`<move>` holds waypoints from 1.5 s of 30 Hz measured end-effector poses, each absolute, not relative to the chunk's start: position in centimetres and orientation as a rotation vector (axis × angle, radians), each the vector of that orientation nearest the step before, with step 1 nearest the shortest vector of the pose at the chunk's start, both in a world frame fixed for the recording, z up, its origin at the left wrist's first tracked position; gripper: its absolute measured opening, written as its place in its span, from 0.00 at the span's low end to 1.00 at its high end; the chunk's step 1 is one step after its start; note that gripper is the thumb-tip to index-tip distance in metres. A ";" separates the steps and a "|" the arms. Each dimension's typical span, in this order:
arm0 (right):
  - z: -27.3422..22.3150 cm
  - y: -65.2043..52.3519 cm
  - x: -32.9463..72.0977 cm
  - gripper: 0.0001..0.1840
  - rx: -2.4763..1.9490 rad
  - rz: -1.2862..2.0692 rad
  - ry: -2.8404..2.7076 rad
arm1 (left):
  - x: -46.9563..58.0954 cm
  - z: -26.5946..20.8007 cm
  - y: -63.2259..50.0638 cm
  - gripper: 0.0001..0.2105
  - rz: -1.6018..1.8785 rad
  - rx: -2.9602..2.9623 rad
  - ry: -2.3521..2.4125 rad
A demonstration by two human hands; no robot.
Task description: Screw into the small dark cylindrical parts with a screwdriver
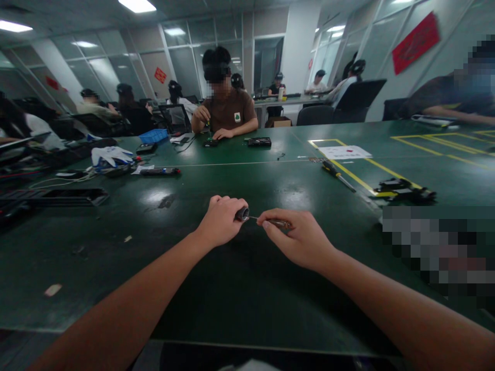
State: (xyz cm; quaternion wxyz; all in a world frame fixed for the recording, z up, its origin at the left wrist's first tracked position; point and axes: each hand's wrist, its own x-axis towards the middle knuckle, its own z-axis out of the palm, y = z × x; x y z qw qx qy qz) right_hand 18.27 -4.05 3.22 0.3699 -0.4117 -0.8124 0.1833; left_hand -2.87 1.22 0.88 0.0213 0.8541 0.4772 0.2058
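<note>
Handle (242, 214) gripped in fisted left hand (220, 221); thin bit (270, 222) pinched by right hand (301, 238) fingertips. Risk: bit dropped onto table (240, 288) if pinch loosened.

The left hand (221, 221) hides all but the tool's (243, 214) dark end. A pixelated patch (439, 252) covers the bench's (247, 293) right edge.

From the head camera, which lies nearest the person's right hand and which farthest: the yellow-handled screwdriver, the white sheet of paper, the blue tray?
From the right hand:
1. Yellow-handled screwdriver, beyond it to the right.
2. White sheet of paper, farther back inside the yellow lines.
3. Blue tray, far off to the left.
</note>
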 end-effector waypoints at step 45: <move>3.6 -4.1 18.3 0.10 -1.061 0.464 -2.118 | -2.7 1.4 0.9 0.04 0.601 2.606 1.507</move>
